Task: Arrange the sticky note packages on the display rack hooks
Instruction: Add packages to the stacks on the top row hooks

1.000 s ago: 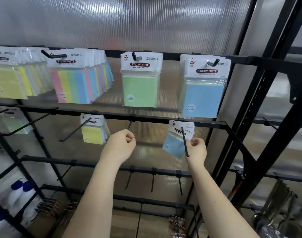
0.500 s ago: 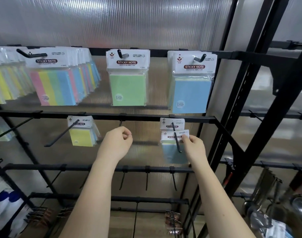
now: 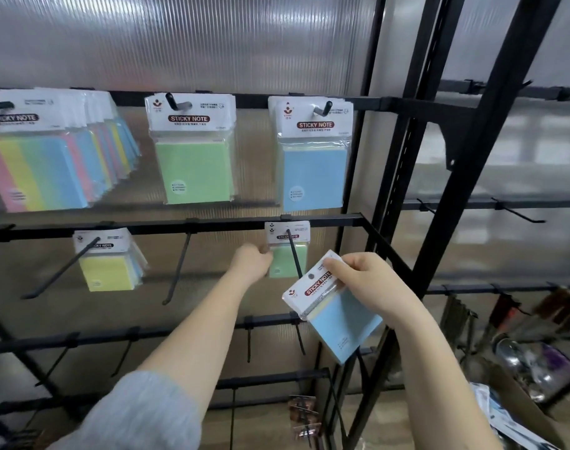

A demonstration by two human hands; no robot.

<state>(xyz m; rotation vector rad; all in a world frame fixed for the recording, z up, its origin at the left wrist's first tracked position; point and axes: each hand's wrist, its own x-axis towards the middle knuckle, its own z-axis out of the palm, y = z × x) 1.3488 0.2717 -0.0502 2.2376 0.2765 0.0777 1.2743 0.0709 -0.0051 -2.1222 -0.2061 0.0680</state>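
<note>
My right hand [image 3: 364,284] grips the white header card of a small stack of blue sticky note packages [image 3: 337,316]. The stack is tilted and hangs free, just below and right of the black hook [image 3: 295,258] on the middle bar. A green sticky note package [image 3: 285,258] hangs at the back of that hook. The curled fingers of my left hand [image 3: 251,264] hold the green package's left edge.
On the top bar hang multicolour packages [image 3: 50,164], a green package [image 3: 192,151] and a blue package [image 3: 312,157]. Yellow packages [image 3: 108,264] hang at the lower left beside a bare hook [image 3: 179,267]. Black rack posts [image 3: 439,190] stand at the right, above a box of goods [image 3: 520,401].
My right hand drew the blue packages off the hook, down and to the right. That uncovered the green package. My left hand moved right to it.
</note>
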